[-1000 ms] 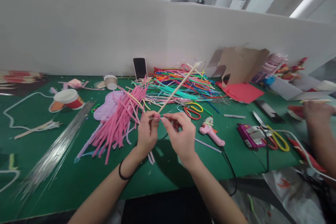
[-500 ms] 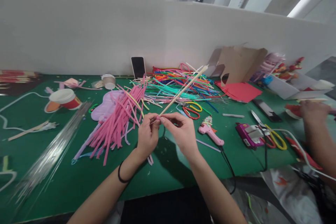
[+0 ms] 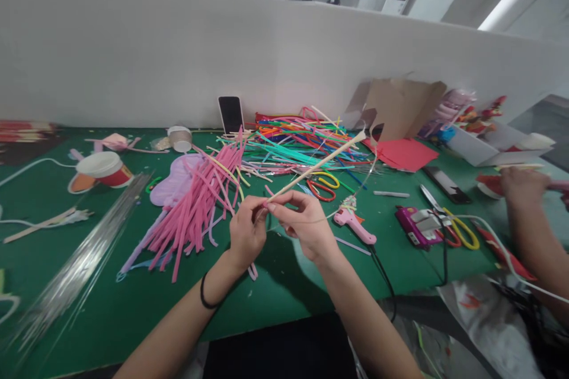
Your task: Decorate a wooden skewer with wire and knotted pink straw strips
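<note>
Pinching at centre: left hand (image 3: pixel 246 231) and right hand (image 3: pixel 306 222), fingertips together, both grasping the near end of one pale stick (image 3: pixel 317 164); pink bit (image 3: pixel 265 204) showing between them. Stick: raised, slanting toward two o'clock, far tip tufted, trailing a thin strand. Clock centred on the fingertips. One: heap of coloured stems (image 3: pixel 297 145), the stick's length reaching over its right-hand side. Two: red-and-yellow scissors (image 3: pixel 326 180), near the right hand. Three: pink glue gun (image 3: pixel 355 226), apart from the right hand. Nine: bundle of pink stems (image 3: pixel 191 228), near the left hand, crowding that side. Twelve, well back: white partition (image 3: pixel 275 59), bounding the table. Six: green tabletop (image 3: pixel 267 302), open room running down to the front edge.
</note>
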`<move>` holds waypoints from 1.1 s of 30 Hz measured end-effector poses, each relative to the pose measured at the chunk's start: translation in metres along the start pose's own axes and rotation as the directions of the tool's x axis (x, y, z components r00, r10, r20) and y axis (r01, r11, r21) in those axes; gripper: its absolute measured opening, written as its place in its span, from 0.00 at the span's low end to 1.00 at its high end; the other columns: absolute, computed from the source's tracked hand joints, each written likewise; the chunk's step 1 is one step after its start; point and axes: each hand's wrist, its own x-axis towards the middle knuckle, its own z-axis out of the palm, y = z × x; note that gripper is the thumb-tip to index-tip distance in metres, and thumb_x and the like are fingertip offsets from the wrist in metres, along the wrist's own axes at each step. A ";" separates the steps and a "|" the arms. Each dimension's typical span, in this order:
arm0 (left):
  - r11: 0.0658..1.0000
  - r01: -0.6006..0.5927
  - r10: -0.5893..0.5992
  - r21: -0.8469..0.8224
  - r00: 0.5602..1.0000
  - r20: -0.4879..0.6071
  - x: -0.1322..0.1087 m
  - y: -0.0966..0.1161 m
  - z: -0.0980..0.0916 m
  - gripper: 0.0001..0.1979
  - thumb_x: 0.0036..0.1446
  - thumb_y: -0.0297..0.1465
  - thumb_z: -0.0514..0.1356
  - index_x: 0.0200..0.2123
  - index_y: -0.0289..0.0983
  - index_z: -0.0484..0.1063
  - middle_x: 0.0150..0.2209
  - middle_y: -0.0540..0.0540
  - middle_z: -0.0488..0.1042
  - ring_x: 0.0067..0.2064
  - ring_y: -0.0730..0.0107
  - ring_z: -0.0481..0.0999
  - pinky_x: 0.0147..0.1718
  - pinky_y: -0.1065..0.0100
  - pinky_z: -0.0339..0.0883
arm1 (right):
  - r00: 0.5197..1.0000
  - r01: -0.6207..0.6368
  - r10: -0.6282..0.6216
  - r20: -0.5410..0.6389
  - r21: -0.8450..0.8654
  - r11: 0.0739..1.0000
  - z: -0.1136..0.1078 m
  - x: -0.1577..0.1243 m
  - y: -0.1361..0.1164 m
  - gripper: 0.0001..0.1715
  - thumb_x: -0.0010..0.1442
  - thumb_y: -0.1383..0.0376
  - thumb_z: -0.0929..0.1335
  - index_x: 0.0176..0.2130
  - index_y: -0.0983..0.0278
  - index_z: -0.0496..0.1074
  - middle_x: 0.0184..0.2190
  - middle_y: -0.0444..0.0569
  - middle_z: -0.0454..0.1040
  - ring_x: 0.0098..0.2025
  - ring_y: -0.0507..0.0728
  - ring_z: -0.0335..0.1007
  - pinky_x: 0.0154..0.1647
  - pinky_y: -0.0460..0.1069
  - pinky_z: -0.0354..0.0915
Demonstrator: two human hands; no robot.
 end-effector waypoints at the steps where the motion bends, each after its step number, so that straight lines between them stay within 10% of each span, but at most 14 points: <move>1: 0.999 -0.033 0.034 0.013 0.999 -0.013 -0.001 -0.001 0.000 0.07 0.65 0.34 0.55 0.44 0.40 0.69 0.36 0.45 0.75 0.36 0.66 0.76 0.35 0.67 0.69 | 1.000 -0.006 0.006 0.001 0.021 1.000 0.001 -0.001 0.001 0.15 0.46 0.58 0.77 0.28 0.64 0.73 0.20 0.39 0.69 0.16 0.44 0.52 0.14 0.42 0.46; 16: 0.987 -0.094 0.097 0.134 0.995 -0.015 0.005 -0.007 0.002 0.06 0.66 0.32 0.53 0.43 0.38 0.67 0.37 0.44 0.75 0.37 0.66 0.77 0.35 0.67 0.70 | 0.977 0.176 -0.201 -0.073 -0.259 0.950 0.004 0.005 0.005 0.13 0.52 0.56 0.75 0.32 0.64 0.78 0.28 0.44 0.77 0.23 0.48 0.62 0.23 0.44 0.59; 23: 0.969 0.203 -0.207 -0.140 0.978 -0.014 0.014 -0.009 -0.002 0.08 0.66 0.37 0.54 0.43 0.39 0.66 0.28 0.52 0.69 0.24 0.76 0.69 0.23 0.73 0.63 | 0.897 0.365 -0.442 0.007 -0.576 0.731 -0.017 -0.017 0.006 0.14 0.63 0.58 0.67 0.43 0.62 0.78 0.38 0.48 0.78 0.32 0.51 0.71 0.29 0.45 0.64; 33: 0.559 0.449 -0.538 -0.698 0.836 0.107 0.037 -0.010 0.000 0.11 0.57 0.37 0.64 0.33 0.37 0.68 0.26 0.54 0.66 0.17 0.83 0.61 0.13 0.79 0.51 | 0.900 -0.021 -0.422 -0.108 -0.979 0.205 -0.124 -0.025 0.003 0.14 0.65 0.62 0.64 0.45 0.65 0.75 0.41 0.54 0.78 0.43 0.60 0.74 0.46 0.52 0.67</move>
